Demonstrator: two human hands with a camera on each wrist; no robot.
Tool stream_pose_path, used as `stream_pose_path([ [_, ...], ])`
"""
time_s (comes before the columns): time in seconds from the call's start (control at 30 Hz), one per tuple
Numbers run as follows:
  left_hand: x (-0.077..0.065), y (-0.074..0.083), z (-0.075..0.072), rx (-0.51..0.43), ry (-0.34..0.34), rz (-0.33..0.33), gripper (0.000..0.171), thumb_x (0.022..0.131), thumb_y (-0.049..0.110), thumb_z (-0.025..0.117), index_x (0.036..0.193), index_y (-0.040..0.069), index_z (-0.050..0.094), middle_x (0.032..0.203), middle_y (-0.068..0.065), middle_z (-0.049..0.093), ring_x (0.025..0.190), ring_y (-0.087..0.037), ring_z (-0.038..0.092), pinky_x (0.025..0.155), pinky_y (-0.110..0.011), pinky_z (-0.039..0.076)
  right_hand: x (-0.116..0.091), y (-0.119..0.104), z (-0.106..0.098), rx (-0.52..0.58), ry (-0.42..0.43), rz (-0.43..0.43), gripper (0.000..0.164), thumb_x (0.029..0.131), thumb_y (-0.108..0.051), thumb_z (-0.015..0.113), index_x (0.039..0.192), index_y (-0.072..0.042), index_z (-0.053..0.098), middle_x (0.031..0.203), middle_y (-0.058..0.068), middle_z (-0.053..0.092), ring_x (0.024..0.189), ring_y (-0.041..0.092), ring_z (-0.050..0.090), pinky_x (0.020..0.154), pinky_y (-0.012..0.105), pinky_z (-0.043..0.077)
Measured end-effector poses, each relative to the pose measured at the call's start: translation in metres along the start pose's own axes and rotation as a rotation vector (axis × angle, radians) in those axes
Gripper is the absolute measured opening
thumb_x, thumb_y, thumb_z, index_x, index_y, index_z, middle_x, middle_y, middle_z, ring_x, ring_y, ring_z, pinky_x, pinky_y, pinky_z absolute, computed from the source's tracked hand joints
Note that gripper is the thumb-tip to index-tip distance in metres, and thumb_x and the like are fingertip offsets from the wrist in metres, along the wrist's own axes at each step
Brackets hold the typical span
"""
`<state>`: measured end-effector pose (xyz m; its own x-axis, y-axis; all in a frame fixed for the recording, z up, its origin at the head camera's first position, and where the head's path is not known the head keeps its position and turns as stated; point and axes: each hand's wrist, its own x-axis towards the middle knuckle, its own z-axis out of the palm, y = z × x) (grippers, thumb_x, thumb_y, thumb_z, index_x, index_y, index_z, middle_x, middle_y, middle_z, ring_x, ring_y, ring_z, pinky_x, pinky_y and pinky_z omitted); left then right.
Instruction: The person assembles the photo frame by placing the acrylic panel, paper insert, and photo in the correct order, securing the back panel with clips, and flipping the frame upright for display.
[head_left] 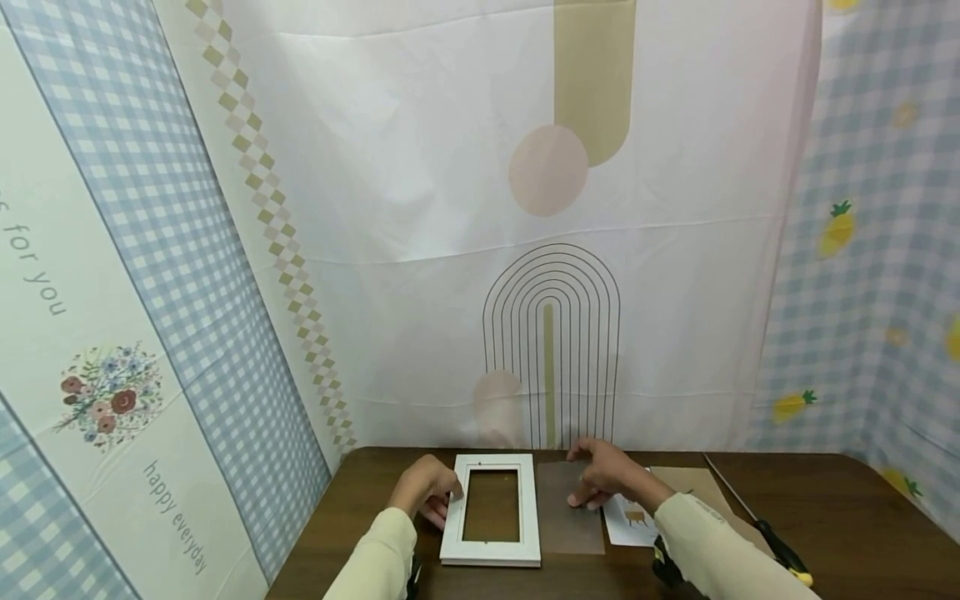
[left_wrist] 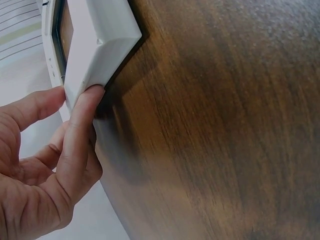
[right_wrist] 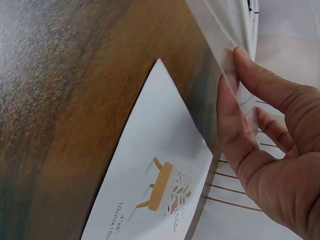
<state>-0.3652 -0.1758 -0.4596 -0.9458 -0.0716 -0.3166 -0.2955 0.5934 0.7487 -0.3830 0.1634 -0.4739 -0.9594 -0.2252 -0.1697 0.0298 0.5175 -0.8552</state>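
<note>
A white rectangular picture frame (head_left: 529,512) lies on the table, its middle showing the brown wood. My left hand (head_left: 429,487) pinches the frame's left side; in the left wrist view its thumb and fingers press on the white edge (left_wrist: 107,45). To the right of the frame is a clear, thin sheet (head_left: 570,533), slightly lifted. My right hand (head_left: 609,473) holds this sheet by its right edge; in the right wrist view the thumb and fingers pinch the transparent sheet (right_wrist: 212,32). Fingers show through it.
Right of the sheet lies a white printed card (head_left: 626,535) with a small bench drawing. Next to it is a brown backing board (head_left: 686,482). A screwdriver (head_left: 776,542) with a black and yellow handle lies at the right. A fabric curtain (head_left: 420,333) hangs behind the table.
</note>
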Motion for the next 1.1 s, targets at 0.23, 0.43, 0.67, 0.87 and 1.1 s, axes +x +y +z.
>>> stream_pose_path([
  [0.23,-0.001,0.000,-0.003,-0.021,-0.015,-0.001,0.015,0.094,0.004,0.079,0.095,-0.009,0.071,0.086,-0.022,0.072,0.067,-0.034,0.080,0.066,-0.044,0.076,0.001,-0.002,-0.006,0.065,-0.041,-0.009,0.073,0.079,0.014,0.095,0.144,0.001,0.062,0.113,0.025,0.069,0.073,0.023,0.072,0.058,0.030,0.068],
  [0.43,0.001,-0.003,-0.005,-0.053,-0.040,-0.010,0.014,0.095,0.003,0.080,0.096,-0.007,0.070,0.089,-0.021,0.073,0.071,-0.033,0.080,0.069,-0.045,0.077,0.001,-0.003,-0.010,0.061,-0.070,-0.011,0.070,0.081,0.013,0.094,0.142,0.000,0.063,0.122,0.028,0.067,0.077,0.025,0.073,0.060,0.031,0.069],
  [0.67,0.006,-0.006,-0.004,-0.069,-0.058,-0.013,0.016,0.095,0.002,0.080,0.100,-0.009,0.070,0.093,-0.022,0.074,0.074,-0.035,0.082,0.072,-0.046,0.077,-0.001,-0.003,-0.015,0.069,-0.108,-0.032,0.069,0.082,0.014,0.092,0.143,0.004,0.062,0.110,0.023,0.068,0.074,0.022,0.075,0.059,0.029,0.068],
  [0.87,0.006,-0.006,-0.005,-0.070,-0.062,-0.015,0.015,0.095,0.002,0.079,0.100,-0.010,0.070,0.093,-0.023,0.074,0.074,-0.035,0.081,0.072,-0.046,0.077,-0.001,-0.003,-0.020,0.085,-0.138,-0.046,0.068,0.084,0.015,0.091,0.144,0.007,0.061,0.099,0.015,0.066,0.072,0.020,0.076,0.059,0.028,0.068],
  [1.1,0.005,-0.006,-0.004,-0.067,-0.061,-0.011,0.013,0.095,0.002,0.079,0.097,-0.008,0.070,0.091,-0.022,0.074,0.073,-0.033,0.080,0.071,-0.045,0.077,0.000,-0.005,-0.025,0.100,-0.157,-0.031,0.068,0.085,0.013,0.091,0.146,0.006,0.061,0.100,0.014,0.067,0.075,0.020,0.076,0.061,0.029,0.069],
])
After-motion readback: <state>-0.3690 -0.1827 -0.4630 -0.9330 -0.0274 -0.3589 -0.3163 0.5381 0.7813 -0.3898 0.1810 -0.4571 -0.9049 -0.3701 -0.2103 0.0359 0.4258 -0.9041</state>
